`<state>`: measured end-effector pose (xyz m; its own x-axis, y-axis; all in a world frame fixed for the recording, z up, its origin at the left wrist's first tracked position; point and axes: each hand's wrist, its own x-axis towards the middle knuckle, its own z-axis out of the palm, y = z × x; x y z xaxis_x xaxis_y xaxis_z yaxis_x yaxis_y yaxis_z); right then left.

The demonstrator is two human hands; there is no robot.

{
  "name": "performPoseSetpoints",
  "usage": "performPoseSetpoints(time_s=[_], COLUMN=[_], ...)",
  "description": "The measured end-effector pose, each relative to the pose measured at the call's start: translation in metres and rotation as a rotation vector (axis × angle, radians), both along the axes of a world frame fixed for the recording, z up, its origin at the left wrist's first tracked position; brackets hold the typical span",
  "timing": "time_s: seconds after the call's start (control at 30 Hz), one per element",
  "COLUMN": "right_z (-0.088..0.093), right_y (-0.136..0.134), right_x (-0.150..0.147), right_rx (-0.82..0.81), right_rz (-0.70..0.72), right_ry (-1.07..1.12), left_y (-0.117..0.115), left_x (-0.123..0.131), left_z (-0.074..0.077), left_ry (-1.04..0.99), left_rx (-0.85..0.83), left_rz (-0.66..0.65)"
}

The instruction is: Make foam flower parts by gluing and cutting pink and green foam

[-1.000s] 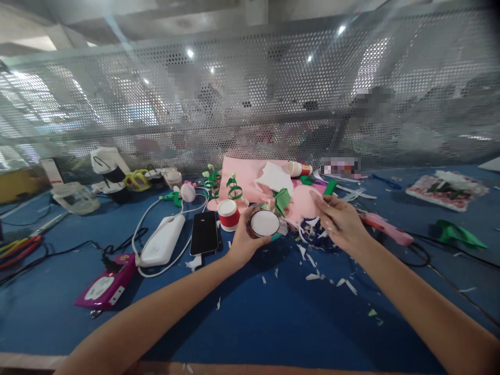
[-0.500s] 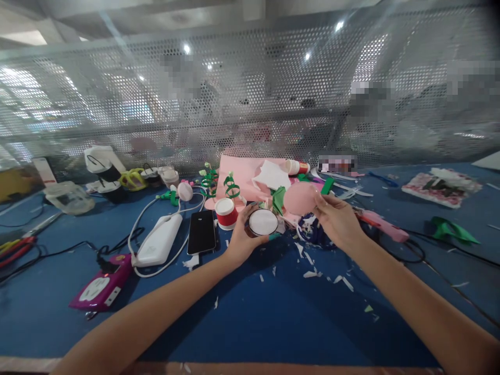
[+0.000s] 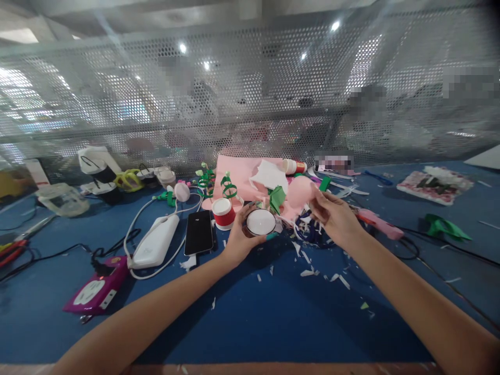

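My left hand (image 3: 237, 238) is wrapped round a small cup (image 3: 260, 222) whose white round base faces me, held just above the blue table. My right hand (image 3: 335, 219) pinches a round pink paper piece (image 3: 299, 191) at its edge, lifted a little to the right of the cup. A second red and white cup (image 3: 224, 213) stands upside down just left of my left hand. Behind both hands lie a pink paper sheet (image 3: 239, 174), a white cut-out (image 3: 269, 176) and green paper bits (image 3: 277, 198).
A black phone (image 3: 199, 233), a white power bank (image 3: 153, 241) with cable and a magenta power strip (image 3: 97, 289) lie at the left. A pink glue gun (image 3: 375, 224) and green scraps (image 3: 443, 226) are at the right. A perforated metal screen (image 3: 250, 99) backs the table (image 3: 250, 317).
My right hand picked up the round pink paper piece and raised it beside the cup. My left hand kept hold of the cup, shifting slightly.
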<state>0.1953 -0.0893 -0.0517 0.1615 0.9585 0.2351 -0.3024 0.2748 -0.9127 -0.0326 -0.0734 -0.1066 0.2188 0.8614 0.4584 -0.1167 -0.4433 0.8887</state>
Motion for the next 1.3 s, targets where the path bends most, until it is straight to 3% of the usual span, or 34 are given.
performPoseSetpoints(time_s=[0.2,0.37,0.6,0.77,0.93,1.13,1.3], right_z=[-0.005,-0.007,-0.002,-0.002,0.001,0.003,0.002], right_y=[0.008,0.008,0.004,0.005,0.001,-0.002,-0.002], right_x=[0.001,0.0,0.001,0.004,0.003,0.003,0.006], right_rx=[0.0,0.076,0.004,0.009,0.022,-0.013,0.019], right_rz=[-0.039,-0.202,-0.173,-0.167,-0.08,-0.029,-0.052], right_ry=[0.068,-0.046,-0.033,0.045,0.057,0.078,-0.062], left_y=[0.0,-0.001,-0.001,-0.006,-0.01,-0.004,0.008], left_x=[0.001,0.0,0.0,-0.003,-0.009,-0.016,-0.025], left_z=[0.0,0.002,0.0,0.004,0.017,0.021,0.022], left_ry=[0.002,0.029,0.044,0.236,0.483,0.759,0.662], left_rx=[0.019,0.025,-0.031,-0.089,-0.02,0.057,0.019], left_rz=[-0.003,-0.008,-0.082,-0.292,-0.439,-0.46,-0.475])
